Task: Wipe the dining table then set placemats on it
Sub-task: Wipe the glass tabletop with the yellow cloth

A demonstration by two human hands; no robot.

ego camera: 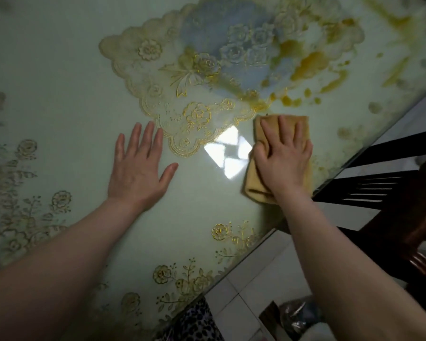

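Pressing a folded cloth (278, 158) flat-fingered, right hand (284, 161) wipes the stained glass table (59, 70).

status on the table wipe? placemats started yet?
Done: hard to say; the table near the left hand shows no stains. In hand: wiping. The right hand presses a folded yellow cloth near the table's edge; the left hand lies flat on the surface. Left: the yellow-orange stains beyond the cloth are untouched. No loose placemats in view; the lace doily seems to lie under the glossy top.
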